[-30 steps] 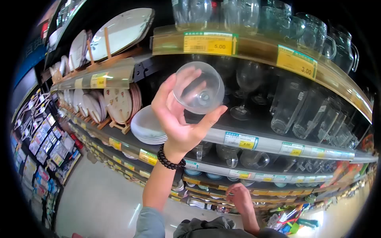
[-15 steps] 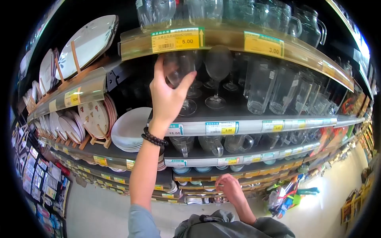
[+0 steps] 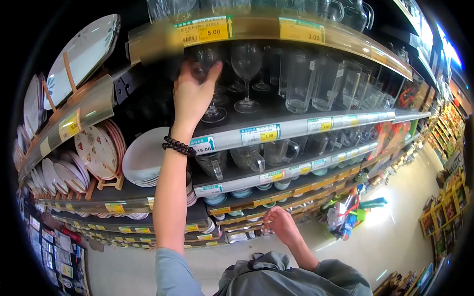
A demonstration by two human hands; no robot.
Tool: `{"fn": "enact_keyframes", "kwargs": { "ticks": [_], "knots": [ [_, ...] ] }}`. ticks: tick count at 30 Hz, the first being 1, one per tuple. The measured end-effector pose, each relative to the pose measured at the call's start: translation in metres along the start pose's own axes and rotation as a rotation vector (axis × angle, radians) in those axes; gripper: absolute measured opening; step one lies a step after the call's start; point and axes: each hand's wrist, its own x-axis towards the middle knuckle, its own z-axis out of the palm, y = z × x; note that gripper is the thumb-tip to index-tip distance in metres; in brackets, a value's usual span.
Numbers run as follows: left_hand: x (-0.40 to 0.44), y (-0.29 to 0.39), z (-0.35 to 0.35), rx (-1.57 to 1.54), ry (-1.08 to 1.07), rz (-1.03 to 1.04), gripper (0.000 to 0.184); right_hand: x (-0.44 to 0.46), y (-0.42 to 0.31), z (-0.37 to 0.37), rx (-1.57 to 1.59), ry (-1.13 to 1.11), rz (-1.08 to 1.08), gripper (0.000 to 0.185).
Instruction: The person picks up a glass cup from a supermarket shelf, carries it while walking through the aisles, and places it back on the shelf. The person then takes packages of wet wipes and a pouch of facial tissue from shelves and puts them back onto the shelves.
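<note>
My left hand (image 3: 192, 93) reaches up into the shelf, its thumb and fingers wrapped round the bowl of a wine glass (image 3: 206, 58). That glass stands on the dark shelf board, its foot showing below my thumb. Just to the right is another wine glass (image 3: 246, 64), upright and apart from my hand. My right hand (image 3: 282, 226) hangs low in front of my body, clear of the shelves, with its fingers curled in. I see nothing in it.
Tall straight glasses (image 3: 301, 86) line the same shelf to the right. Overhead runs a shelf edge with a price tag (image 3: 206, 32). Glass mugs (image 3: 247, 159) fill the shelf below. Stacked white plates (image 3: 143, 158) and plates on wooden racks (image 3: 96, 153) stand at the left.
The view has shifted, so the shelves sit further left and higher. My left hand stays round the wine glass's bowl. My right hand remains low, with fingers curled.
</note>
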Motion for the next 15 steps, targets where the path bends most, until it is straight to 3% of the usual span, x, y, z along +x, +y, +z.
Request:
{"fn": "enact_keyframes", "kwargs": {
  "ticks": [12, 15],
  "knots": [
    [0.001, -0.004, 0.006, -0.132, 0.024, -0.127, 0.051, -0.067, 0.015, -0.011, 0.027, 0.175, -0.105, 0.022],
    [0.004, -0.007, 0.002, -0.372, -0.080, -0.114, 0.047, -0.088, 0.008, -0.014, 0.028, 0.200, -0.157, 0.024]
  ]
}}
